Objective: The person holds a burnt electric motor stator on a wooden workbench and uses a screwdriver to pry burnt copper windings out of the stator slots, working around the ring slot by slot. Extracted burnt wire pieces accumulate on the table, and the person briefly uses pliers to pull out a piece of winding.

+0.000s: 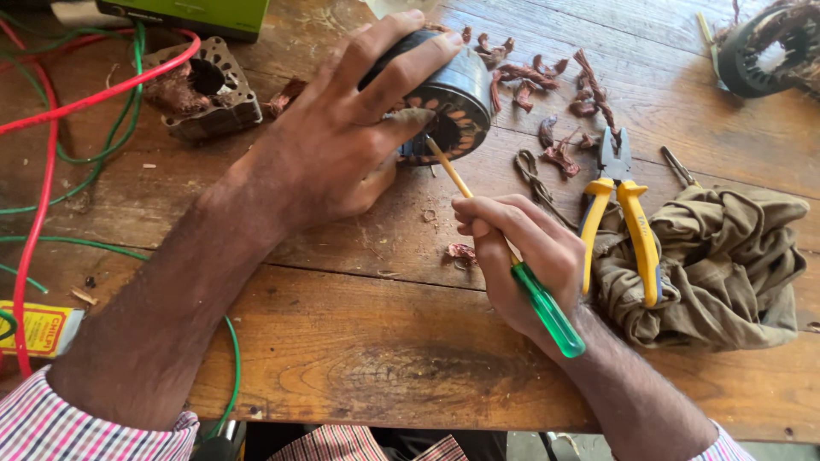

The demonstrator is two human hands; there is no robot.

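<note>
On wooden workbench [359, 358], motor stator [448, 98] is gripped on edge by left hand [342, 145]. Green-handled screwdriver [530, 294] is clenched in right hand [521, 256], tip set into stator slot. Firm bracing, shallow prying judged best; pliers [619, 213] lie beside.

Yellow-handled pliers [628, 224] lie half on a crumpled olive rag [726, 265] on the wooden bench [384, 358]. Cut copper wire scraps [547, 94] are scattered nearby, plus red and green cables [51, 128] and another stator [201, 90] at the left.

One head-worn camera looks steeply down, close over the desk [384, 358], facing twelve o'clock from the person's chest.
</note>
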